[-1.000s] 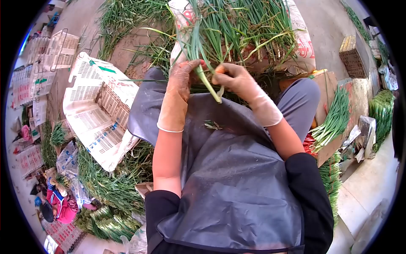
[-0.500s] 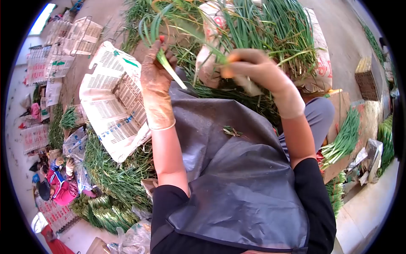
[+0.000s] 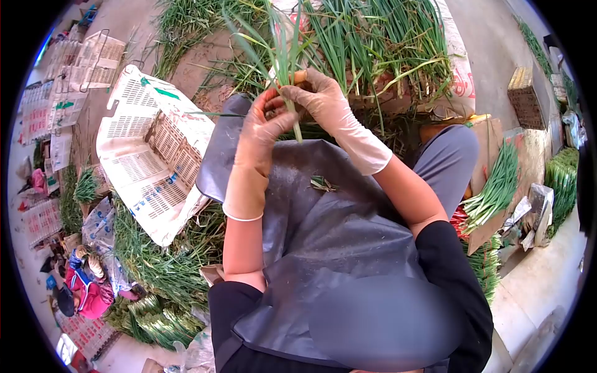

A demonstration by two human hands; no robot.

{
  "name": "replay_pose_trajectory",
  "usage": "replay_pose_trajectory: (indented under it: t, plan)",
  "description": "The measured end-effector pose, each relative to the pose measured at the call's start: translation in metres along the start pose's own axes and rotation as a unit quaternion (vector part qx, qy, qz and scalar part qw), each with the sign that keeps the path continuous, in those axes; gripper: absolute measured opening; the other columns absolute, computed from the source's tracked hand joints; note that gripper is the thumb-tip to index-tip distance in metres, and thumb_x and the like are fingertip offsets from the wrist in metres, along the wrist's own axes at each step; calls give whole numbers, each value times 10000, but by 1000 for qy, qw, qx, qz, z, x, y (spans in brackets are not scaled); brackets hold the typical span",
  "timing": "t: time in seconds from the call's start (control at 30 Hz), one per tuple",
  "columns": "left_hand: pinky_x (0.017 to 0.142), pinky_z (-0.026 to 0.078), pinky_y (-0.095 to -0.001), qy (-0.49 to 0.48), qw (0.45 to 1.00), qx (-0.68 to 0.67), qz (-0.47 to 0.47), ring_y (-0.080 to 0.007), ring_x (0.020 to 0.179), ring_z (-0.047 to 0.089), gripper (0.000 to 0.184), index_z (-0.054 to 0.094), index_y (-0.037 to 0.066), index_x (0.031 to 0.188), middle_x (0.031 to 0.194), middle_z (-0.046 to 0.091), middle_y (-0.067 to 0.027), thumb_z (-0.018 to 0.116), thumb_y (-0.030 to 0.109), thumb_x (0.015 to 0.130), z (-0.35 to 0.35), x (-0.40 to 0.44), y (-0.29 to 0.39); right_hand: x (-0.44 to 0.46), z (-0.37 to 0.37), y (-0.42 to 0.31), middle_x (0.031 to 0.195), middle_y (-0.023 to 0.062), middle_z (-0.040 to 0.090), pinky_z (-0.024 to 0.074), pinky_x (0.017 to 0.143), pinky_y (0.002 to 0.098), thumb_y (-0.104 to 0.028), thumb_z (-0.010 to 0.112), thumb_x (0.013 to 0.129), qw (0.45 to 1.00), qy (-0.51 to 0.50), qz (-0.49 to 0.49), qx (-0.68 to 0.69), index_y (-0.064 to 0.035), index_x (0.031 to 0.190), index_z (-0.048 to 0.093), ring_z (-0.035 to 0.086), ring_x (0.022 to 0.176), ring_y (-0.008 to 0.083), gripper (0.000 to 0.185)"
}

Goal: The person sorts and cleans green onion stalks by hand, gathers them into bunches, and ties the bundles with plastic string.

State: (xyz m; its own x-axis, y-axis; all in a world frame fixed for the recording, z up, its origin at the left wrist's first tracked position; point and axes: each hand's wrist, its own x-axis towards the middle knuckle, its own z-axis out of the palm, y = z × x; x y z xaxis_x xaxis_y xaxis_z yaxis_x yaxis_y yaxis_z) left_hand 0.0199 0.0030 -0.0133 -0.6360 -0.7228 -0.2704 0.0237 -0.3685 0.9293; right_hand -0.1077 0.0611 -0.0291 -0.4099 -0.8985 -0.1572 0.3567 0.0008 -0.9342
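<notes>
A green scallion [image 3: 283, 59] with a pale stem end is held upright between my gloved hands, above my lap. My left hand [image 3: 262, 124] is closed around its lower stem, with the white end showing below the fingers. From the right, my right hand [image 3: 319, 99] pinches the same scallion higher up, and the two hands nearly touch. Some of the fingers hide one another. Beyond them a thick pile of loose scallions [image 3: 392, 43] lies on a white printed sack [image 3: 461, 74]. A dark apron [image 3: 336, 230] covers my lap, with a few plant scraps on it.
A white slatted crate [image 3: 124, 146] stands to my left, with heaped green leaves [image 3: 161, 242] beside it. At right a bundle of scallions [image 3: 500, 186] lies on cardboard. Another person [image 3: 87, 286] sits at far left near bundled greens [image 3: 155, 320].
My hands were apart and have come together. My left hand has moved right and down with the scallion. My right hand has moved left onto it.
</notes>
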Motion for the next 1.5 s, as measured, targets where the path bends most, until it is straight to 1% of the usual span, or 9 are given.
replay_pose_trajectory:
  t: [0.23,0.43,0.5,0.6,0.73,0.9,1.3,1.43,1.5]
  plan:
    - [666,459,-257,-27,993,-23,-116,-155,683,584,538,416,-30,1170,827,610,-87,689,60,716,-12,-22,-5,5,-35,-13,722,5,584,428,588,208,-204,663,791,974,-126,122,-140,-54,876,605,515,650,71,182]
    - [634,491,-235,-6,992,35,-121,-158,670,614,352,513,-32,1060,825,631,-110,659,71,757,-41,-37,4,-12,-94,-107,722,-19,586,385,588,180,-165,608,808,979,11,-52,-198,-82,902,646,490,632,39,132]
    - [681,516,-260,-9,972,-184,-146,-177,708,622,353,489,-40,1112,871,626,-123,608,55,794,-49,-37,4,-26,-116,-112,849,46,627,451,698,239,-194,604,814,983,-106,46,-145,-49,978,630,577,767,106,220]
    - [718,527,-280,-36,943,-286,-163,-192,769,623,340,461,-49,1152,936,613,-139,547,48,837,-42,-41,-1,-37,-85,-58,1055,126,601,434,846,336,-311,597,830,812,-138,27,-567,-10,1104,579,570,951,224,407]
    - [686,520,-273,-86,933,-306,-169,-199,754,626,329,468,-37,1139,897,621,-133,558,82,846,-4,-54,-14,-40,-34,-33,972,53,605,441,758,265,-352,570,851,967,-146,182,-102,7,1132,544,558,863,129,457]
    - [681,496,-293,-27,983,-70,-170,-181,755,598,345,474,-19,1105,887,607,-111,589,171,841,14,-60,-19,-40,-17,-17,766,27,599,455,645,207,-129,652,788,991,-37,113,-62,0,918,590,542,684,78,193]
    - [873,465,-419,170,955,-245,-6,-280,919,588,186,533,25,1005,1008,597,-167,534,155,872,-12,1,-8,-70,-58,-43,772,48,586,464,618,239,-189,571,856,997,12,31,76,-23,920,551,558,677,109,179]
    - [657,510,-304,199,932,-281,114,-205,716,577,194,527,52,1009,902,593,-126,551,182,867,-57,6,24,-75,-112,-23,769,55,585,479,657,317,-213,598,819,936,-175,63,-300,-23,899,582,591,729,188,207]
    - [539,432,-250,119,932,-314,133,-135,597,458,222,516,68,1050,874,553,-86,542,204,877,-81,6,37,-75,-106,-6,858,134,613,472,700,364,-278,613,797,707,-45,-19,-705,-38,926,591,607,790,282,274]
